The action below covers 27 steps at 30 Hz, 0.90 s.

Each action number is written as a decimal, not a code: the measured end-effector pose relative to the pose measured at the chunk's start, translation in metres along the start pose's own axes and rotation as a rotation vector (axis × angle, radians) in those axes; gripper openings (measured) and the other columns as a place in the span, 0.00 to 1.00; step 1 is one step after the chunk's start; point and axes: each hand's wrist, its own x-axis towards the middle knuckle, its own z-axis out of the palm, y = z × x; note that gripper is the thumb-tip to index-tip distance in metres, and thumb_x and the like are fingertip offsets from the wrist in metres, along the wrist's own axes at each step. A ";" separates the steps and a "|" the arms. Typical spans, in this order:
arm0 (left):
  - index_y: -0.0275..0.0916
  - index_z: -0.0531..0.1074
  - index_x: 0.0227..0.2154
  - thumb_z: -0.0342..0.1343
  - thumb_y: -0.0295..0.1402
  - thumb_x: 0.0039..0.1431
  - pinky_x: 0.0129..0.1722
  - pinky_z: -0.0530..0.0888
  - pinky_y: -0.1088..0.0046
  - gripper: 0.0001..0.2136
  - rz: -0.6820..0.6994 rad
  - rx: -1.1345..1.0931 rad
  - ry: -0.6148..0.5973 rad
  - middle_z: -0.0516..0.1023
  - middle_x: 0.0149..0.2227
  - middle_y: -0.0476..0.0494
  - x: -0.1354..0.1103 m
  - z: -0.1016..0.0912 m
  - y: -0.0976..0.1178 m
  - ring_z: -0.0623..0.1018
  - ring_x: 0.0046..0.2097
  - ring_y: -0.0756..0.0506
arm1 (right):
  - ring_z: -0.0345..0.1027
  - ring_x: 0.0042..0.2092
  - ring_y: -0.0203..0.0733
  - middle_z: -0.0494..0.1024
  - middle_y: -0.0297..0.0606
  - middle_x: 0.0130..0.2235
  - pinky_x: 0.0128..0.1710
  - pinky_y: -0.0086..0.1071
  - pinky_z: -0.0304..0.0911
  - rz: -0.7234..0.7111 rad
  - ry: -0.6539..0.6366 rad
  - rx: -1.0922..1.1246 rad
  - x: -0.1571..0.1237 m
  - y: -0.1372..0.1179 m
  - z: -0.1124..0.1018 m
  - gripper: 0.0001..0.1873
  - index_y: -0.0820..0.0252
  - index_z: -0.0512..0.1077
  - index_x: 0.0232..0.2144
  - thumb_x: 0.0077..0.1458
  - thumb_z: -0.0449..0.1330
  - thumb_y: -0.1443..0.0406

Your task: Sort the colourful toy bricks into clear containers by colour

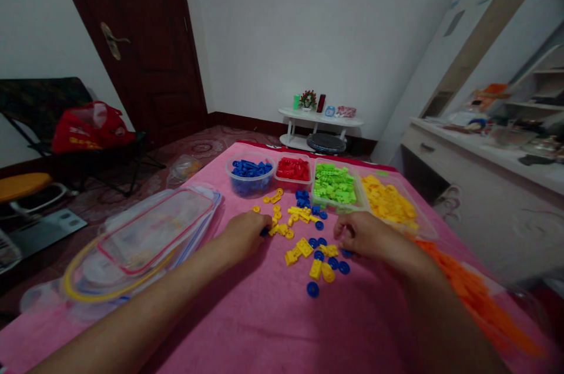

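My left hand is low over the pink cloth with its fingers closed at a small blue piece, whose shape is mostly hidden. Small yellow building blocks lie right beside its fingertips. My right hand is curled, thumb and fingers drawn together; whatever they hold, if anything, is hidden. Under its fingers a blue piece partly shows. Between the hands are scattered yellow blocks, blue toy wheels and a cluster of blue blocks.
Beyond the hands stand tubs of blue pieces, red pieces, green pieces and yellow pieces. Orange pieces lie beside my right forearm. Stacked container lids cover the table's left side.
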 end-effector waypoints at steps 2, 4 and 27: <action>0.41 0.74 0.37 0.52 0.29 0.50 0.31 0.66 0.72 0.11 -0.009 0.026 0.002 0.78 0.35 0.39 0.002 0.001 0.000 0.76 0.36 0.42 | 0.56 0.15 0.30 0.68 0.29 0.13 0.20 0.26 0.46 0.045 -0.159 -0.140 -0.004 0.006 0.003 0.13 0.59 0.74 0.17 0.29 0.58 0.79; 0.39 0.74 0.35 0.51 0.29 0.51 0.30 0.65 0.71 0.10 -0.004 0.040 0.003 0.78 0.35 0.38 0.004 0.001 0.000 0.76 0.36 0.41 | 0.60 0.18 0.32 0.71 0.31 0.17 0.21 0.26 0.46 0.029 -0.214 -0.316 -0.005 0.004 0.013 0.12 0.59 0.74 0.20 0.33 0.57 0.78; 0.36 0.77 0.27 0.57 0.30 0.46 0.33 0.69 0.70 0.06 -0.003 0.074 -0.057 0.78 0.30 0.37 0.047 -0.042 0.026 0.77 0.35 0.42 | 0.71 0.39 0.41 0.79 0.39 0.38 0.34 0.29 0.55 -0.228 -0.204 -0.494 0.004 -0.024 0.062 0.13 0.54 0.76 0.36 0.51 0.54 0.68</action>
